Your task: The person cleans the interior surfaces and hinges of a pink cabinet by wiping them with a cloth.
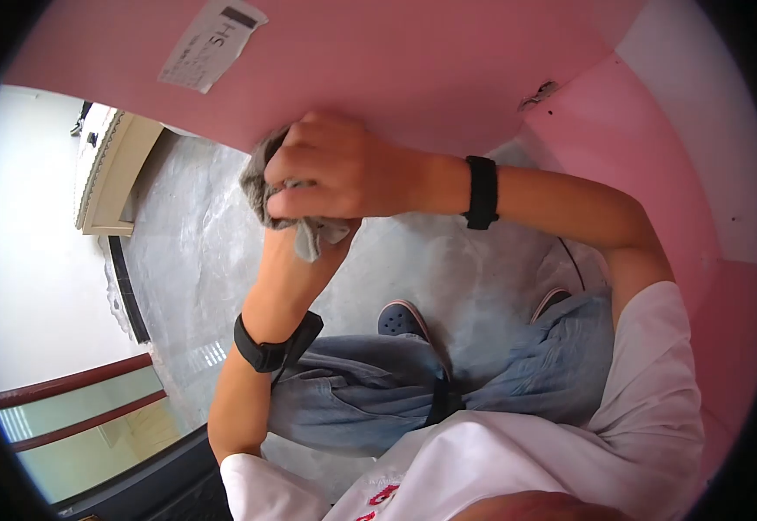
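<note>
A crumpled grey cloth [257,182] is bunched under the curled fingers of my right hand [330,169], at the lower edge of a large pink panel [378,61]. Part of the cloth hangs below that hand. My left hand [296,269] reaches up from below and passes behind the cloth and my right hand, which hide its fingers. A white label [213,43] with print and handwriting is stuck on the panel. Black straps go round both wrists.
Pink panels [656,148] stand at the right, with a ragged hole near the corner. Below is a grey floor [196,200]. A cream piece of furniture [113,169] is at the upper left, and a dark red-framed glass barrier [74,378] at the lower left.
</note>
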